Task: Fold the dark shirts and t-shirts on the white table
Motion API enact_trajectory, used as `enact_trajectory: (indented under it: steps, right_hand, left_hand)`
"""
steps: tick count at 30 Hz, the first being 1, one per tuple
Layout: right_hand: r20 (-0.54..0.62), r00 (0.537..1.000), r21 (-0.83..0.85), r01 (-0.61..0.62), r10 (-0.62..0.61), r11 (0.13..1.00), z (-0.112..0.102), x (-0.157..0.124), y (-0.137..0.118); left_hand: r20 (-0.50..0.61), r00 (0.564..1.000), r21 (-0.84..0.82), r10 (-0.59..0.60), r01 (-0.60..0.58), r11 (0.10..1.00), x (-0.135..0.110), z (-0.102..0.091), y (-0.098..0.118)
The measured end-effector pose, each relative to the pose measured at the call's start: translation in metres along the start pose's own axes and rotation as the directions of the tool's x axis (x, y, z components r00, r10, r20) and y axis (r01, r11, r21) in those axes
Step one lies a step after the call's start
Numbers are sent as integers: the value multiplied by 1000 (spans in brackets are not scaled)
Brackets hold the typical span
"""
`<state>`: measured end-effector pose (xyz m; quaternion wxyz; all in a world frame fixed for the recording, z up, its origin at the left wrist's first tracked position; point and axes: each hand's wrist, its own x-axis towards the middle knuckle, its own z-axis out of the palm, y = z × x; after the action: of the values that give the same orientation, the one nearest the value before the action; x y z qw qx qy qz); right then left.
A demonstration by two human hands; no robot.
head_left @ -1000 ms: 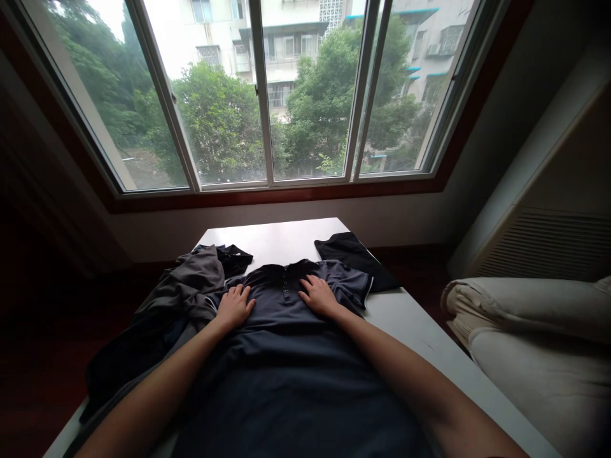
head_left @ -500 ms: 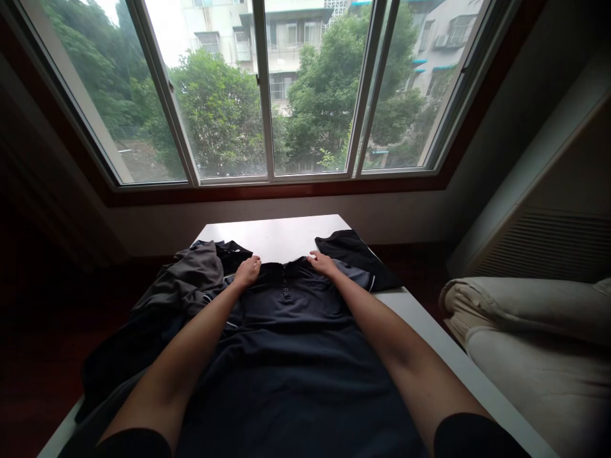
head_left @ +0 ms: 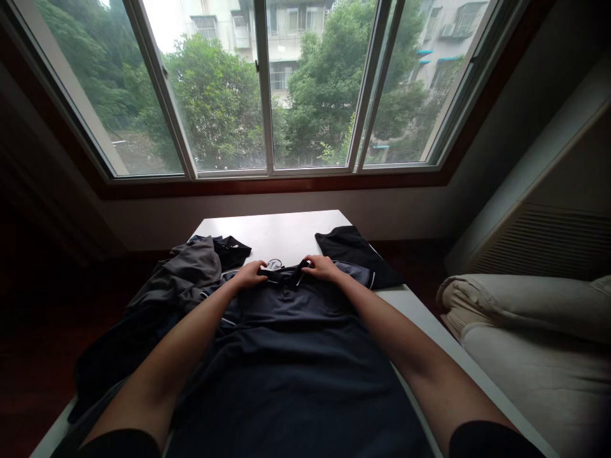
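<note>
A dark navy polo shirt (head_left: 296,356) lies spread on a white table (head_left: 272,232), its collar toward the window and its hem toward me. My left hand (head_left: 251,275) pinches the left side of the collar. On the right side, my right hand (head_left: 322,267) grips the collar between thumb and fingers. Between the two hands the collar is lifted and its neck opening shows, with a pale label inside. The button placket below it is partly folded. Both short sleeves are partly hidden by my forearms.
Rumpled grey and black clothes (head_left: 191,270) lie along the table's left side. A folded black garment (head_left: 358,254) rests at the far right corner. A beige padded piece (head_left: 525,299) stands right of the table, and a wide window (head_left: 267,184) is beyond it.
Both hands have closed on the collar and pulled it up and slightly toward me. The neck opening and label have come into view, and the placket has bunched.
</note>
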<state>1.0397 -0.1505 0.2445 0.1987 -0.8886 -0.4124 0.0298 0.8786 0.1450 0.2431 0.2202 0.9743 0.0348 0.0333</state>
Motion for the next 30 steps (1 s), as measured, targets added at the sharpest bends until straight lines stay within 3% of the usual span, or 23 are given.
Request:
enact_trajectory:
  steps: [5, 10, 16, 20, 25, 30]
  right_hand:
    - [3, 999, 221, 43, -45, 974, 7, 6, 4]
    - [-79, 997, 310, 40, -16, 950, 5, 13, 3]
    - [-156, 987, 282, 6, 39, 959, -2, 23, 2]
    - [-178, 982, 268, -18, 68, 963, 2, 33, 0]
    - [-102, 979, 324, -136, 177, 936, 8, 47, 0]
    - [-1, 987, 338, -149, 158, 929, 9, 58, 5]
  left_hand:
    - [-70, 997, 69, 17, -12, 998, -3, -5, -1]
    - [-167, 986, 65, -6, 17, 998, -3, -21, 9]
    - [2, 995, 25, -103, 103, 994, -1, -34, 9]
    - [-31, 991, 75, -133, 135, 988, 0, -33, 7]
    - [-146, 982, 166, -120, 144, 976, 10, -31, 10]
    - [-206, 975, 237, -80, 129, 963, 25, -25, 13]
